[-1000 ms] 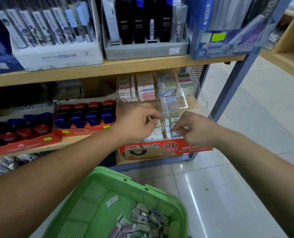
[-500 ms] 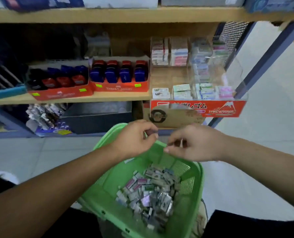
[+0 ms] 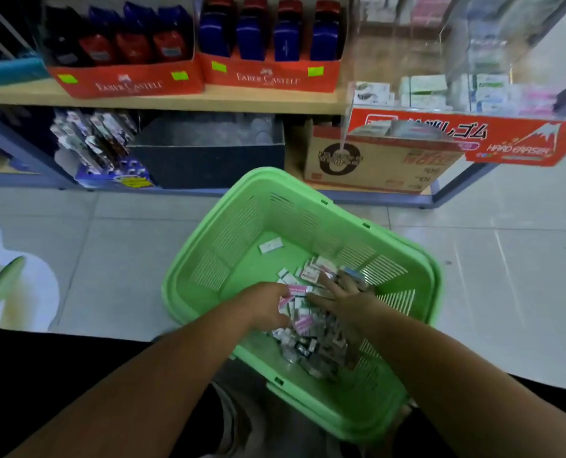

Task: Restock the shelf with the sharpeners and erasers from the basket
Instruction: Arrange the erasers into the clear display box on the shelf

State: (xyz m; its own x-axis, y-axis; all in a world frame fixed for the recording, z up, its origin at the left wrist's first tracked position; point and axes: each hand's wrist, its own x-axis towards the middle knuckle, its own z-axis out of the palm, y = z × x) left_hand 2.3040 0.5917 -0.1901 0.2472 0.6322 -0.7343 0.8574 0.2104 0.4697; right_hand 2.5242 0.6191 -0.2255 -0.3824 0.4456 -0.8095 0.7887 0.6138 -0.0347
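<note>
The left hand (image 3: 265, 305) hides its fingers among small packets (image 3: 308, 345), labels unreadably blurred; the frame's top edge crops boxed sharpeners (image 3: 268, 31).

The basket (image 3: 228, 246) lies before the shelf (image 3: 176, 102), packets (image 3: 311, 352) heaped in its right half (both hands among them). On the shelf, sharpener boxes (image 3: 268, 77) stand left of the eraser display (image 3: 473, 94).

1. The left forearm (image 3: 162, 385) and the right forearm (image 3: 456, 365) are bare from the wrist to the lower edge of the view.
2. The left grip (image 3: 268, 309) and the right grip (image 3: 344, 299) are bare hands; their fingers are blurred, so finer detail cannot be told.
3. Black cloth (image 3: 43, 365) covers the body low at both sides.
4. Between the forearms shows a creased strip of grey fabric (image 3: 242, 424); which garment it is cannot be told.
</note>
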